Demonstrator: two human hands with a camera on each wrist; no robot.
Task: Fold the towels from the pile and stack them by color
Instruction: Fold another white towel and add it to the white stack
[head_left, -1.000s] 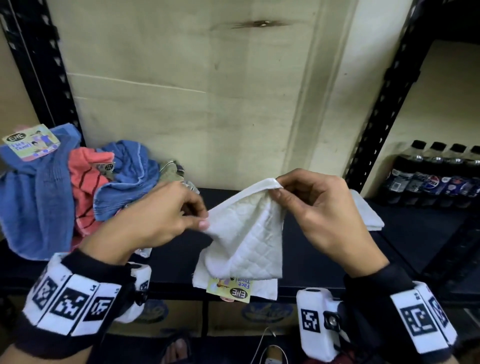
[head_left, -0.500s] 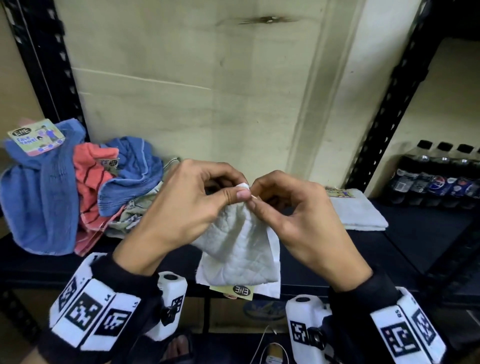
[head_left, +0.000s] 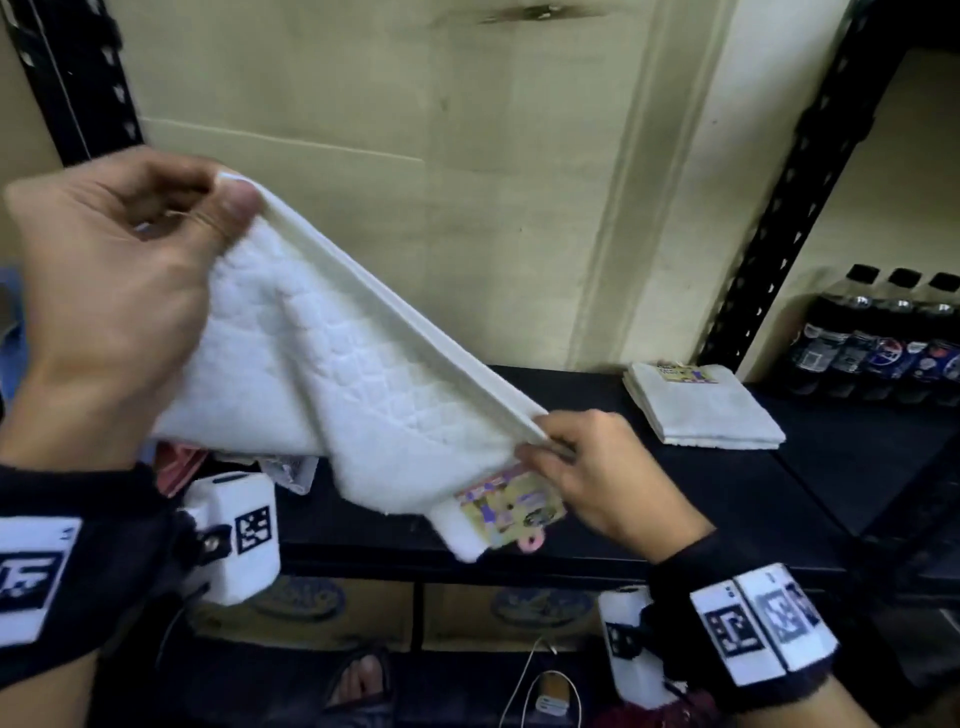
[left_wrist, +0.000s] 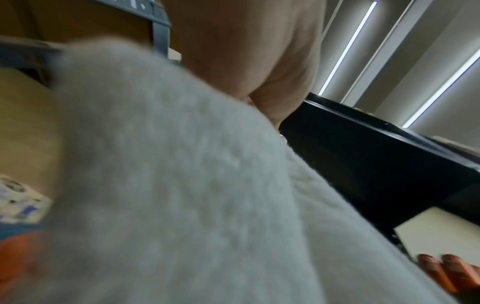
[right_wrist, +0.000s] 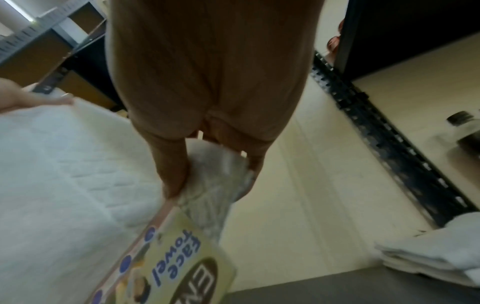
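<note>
**White towel mid-fold, one stack started**

The white towel (head_left: 332, 374) is held in the air above the black shelf (head_left: 779, 499), stretched on a slant. The left hand (head_left: 114, 291) pinches its upper corner between thumb and curled fingers, high and to the left of the shelf. The right hand (head_left: 602, 478) pinches the lower corner just above the shelf's front edge; in the right wrist view its thumb and fingers are closed tight on bunched cloth. A paper label (head_left: 511, 506) hangs from the towel just under the right hand.

Done so far, as far as shown: a folded white stack (head_left: 706, 410) lies on the shelf, to the right of the held towel and near the wall. It looks like at least two layers; the exact count cannot be told.

The towel in hand appears doubled over already, with a long folded edge running between the two hands. Judged: one or more folds are still needed, then placement on the white stack.

Left to do: a scrap of red cloth (head_left: 179, 465) shows beneath the left wrist, at the shelf's left end. Most of the pile there is hidden behind the left hand, so the remaining number is unknown. No stack of any other colour is visible, so the task seems to be in an early stage.
</note>
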